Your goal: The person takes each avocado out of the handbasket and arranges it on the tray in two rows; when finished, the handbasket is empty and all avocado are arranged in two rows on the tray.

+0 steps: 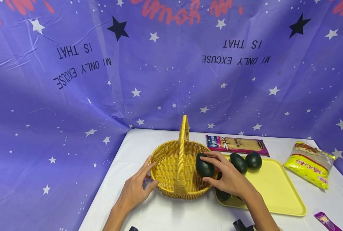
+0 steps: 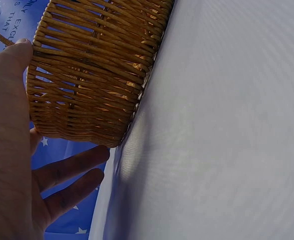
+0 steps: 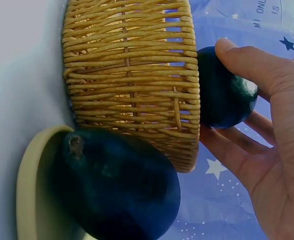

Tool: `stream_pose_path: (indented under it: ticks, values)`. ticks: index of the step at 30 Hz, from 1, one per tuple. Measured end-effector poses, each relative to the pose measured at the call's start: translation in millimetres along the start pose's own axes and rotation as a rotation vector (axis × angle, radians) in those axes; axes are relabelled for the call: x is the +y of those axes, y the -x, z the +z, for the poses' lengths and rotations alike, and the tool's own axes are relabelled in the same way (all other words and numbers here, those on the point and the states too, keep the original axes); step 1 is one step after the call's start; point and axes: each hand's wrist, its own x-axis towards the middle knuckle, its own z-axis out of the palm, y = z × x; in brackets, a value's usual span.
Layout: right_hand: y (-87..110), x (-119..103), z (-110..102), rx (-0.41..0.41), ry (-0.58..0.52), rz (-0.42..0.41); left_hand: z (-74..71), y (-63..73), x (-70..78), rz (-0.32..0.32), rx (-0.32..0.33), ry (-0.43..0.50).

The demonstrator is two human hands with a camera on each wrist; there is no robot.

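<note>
In the head view, my right hand [image 1: 227, 173] holds a dark green avocado [image 1: 204, 165] over the right side of a yellow wicker basket [image 1: 167, 189]. Thumb and fingers wrap the avocado [image 3: 224, 92] just above the basket's rim in the right wrist view. My left hand [image 1: 135, 189] rests at the basket's left side. Its thumb touches the rim, while two fingers stretch out straight beside the wicker wall [image 2: 81, 95]. More avocados lie on a yellow tray [image 1: 275, 189]; two, including one avocado [image 1: 238, 163], are at its back. Another avocado [image 3: 121, 185] sits close against the basket.
Behind the tray lies a long noodle packet [image 1: 238, 144]. A yellow food bag [image 1: 310, 165] stands right of the tray, with a small purple packet [image 1: 327, 221] near the front right. The basket's tall handle [image 1: 183, 144] arches over its middle. A purple star-printed cloth [image 1: 171, 73] hangs behind.
</note>
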Motion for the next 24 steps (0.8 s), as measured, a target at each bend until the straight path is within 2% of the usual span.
stream_pose_path:
  ticks: [17, 24]
  values:
    - [10.1, 5.6, -6.4, 0.033, -0.035, 0.025, 0.8, 0.7, 0.3, -0.004, -0.002, 0.006]
    - [13.7, 8.1, -9.4, 0.047, -0.005, 0.017, 0.8, 1.0, 0.5, -0.002, -0.001, 0.009]
